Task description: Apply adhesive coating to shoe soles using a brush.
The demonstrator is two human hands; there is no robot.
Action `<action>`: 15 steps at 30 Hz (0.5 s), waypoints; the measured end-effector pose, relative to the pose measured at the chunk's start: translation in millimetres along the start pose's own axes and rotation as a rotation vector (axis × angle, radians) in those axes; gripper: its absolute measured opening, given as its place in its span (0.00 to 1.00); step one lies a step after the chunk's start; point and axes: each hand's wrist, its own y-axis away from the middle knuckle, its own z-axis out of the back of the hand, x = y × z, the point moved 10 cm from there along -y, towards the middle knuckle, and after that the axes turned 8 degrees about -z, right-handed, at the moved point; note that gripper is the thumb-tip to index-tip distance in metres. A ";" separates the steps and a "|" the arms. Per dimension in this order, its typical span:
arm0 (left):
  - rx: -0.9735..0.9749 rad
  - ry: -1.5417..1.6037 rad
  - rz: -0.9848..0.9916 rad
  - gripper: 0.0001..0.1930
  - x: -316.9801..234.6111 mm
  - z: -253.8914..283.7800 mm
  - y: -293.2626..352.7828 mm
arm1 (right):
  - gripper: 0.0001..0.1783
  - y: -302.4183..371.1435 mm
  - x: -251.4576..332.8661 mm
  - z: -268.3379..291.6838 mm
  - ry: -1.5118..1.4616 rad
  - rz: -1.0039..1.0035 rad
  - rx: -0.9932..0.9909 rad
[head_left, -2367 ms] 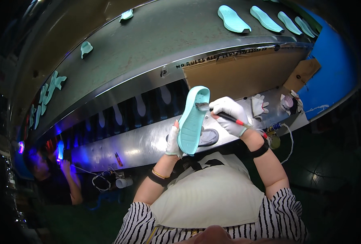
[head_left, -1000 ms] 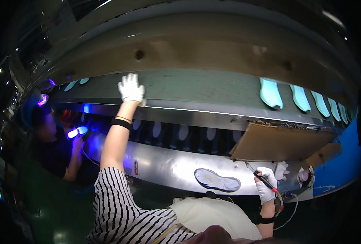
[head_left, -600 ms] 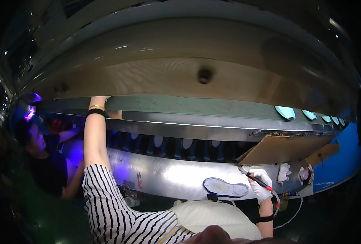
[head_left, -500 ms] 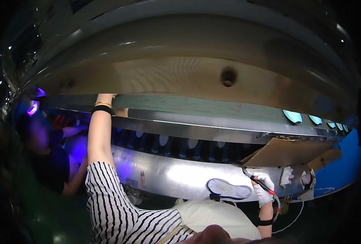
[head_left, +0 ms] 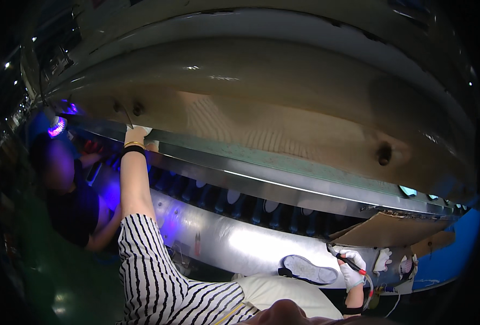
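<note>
The left hand (head_left: 136, 132), in a white glove, reaches far up to the conveyor belt (head_left: 283, 161), its fingers hidden behind the edge, so I cannot tell whether they are closed. The right hand (head_left: 351, 269), also gloved, is clamped on a red-and-black pen (head_left: 350, 264) low beside the metal frame (head_left: 234, 241). A grey shoe sole (head_left: 307, 269) lies just left of that hand, near its fingers.

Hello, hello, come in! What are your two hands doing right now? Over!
Left hand stretched up onto the belt, grip hidden. Right hand holding a red-tipped pen beside the dark sole. Nothing in the way.
</note>
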 end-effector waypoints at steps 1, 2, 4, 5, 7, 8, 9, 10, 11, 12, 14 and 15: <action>0.012 0.001 0.013 0.20 3.7 -4.3 -1.5 | 0.13 -1.6 -4.1 0.9 -0.007 -0.015 0.000; 0.020 0.001 0.022 0.20 7.2 -7.2 -4.3 | 0.13 -4.4 -1.5 1.5 -0.004 -0.010 -0.006; 0.043 0.006 0.030 0.20 5.1 -17.0 -13.7 | 0.12 -7.8 -2.7 0.0 -0.038 -0.134 -0.009; 0.051 0.008 0.034 0.20 3.8 -23.0 -18.5 | 0.12 -11.9 -0.3 -3.1 -0.107 -0.155 0.001; 0.071 0.014 0.038 0.19 -2.3 -33.7 -35.0 | 0.12 -22.6 -12.1 -2.4 -0.134 -0.185 -0.008; 0.082 0.012 0.039 0.19 -5.1 -40.5 -42.8 | 0.12 -29.1 -23.7 -4.3 -0.161 -0.219 0.001; 0.088 0.021 0.034 0.19 -13.1 -47.1 -52.6 | 0.11 -34.3 -26.4 -3.5 -0.205 -0.150 0.011; 0.101 0.015 0.038 0.19 -15.4 -51.9 -60.3 | 0.11 -41.8 -28.0 -2.9 -0.194 -0.153 -0.005; 0.106 0.015 0.034 0.19 -19.0 -56.4 -68.1 | 0.11 -48.7 -28.2 -10.3 -0.153 -0.165 0.051; 0.107 0.018 0.035 0.19 -23.3 -58.8 -76.8 | 0.12 -56.2 -25.1 -15.7 -0.111 -0.173 0.106; 0.119 0.027 0.029 0.19 -34.5 -67.4 -91.4 | 0.12 -64.9 -24.3 -18.7 0.013 -0.247 0.114; 0.127 0.024 0.032 0.19 -38.3 -71.9 -97.2 | 0.12 -70.9 -29.0 -21.0 0.039 -0.339 0.116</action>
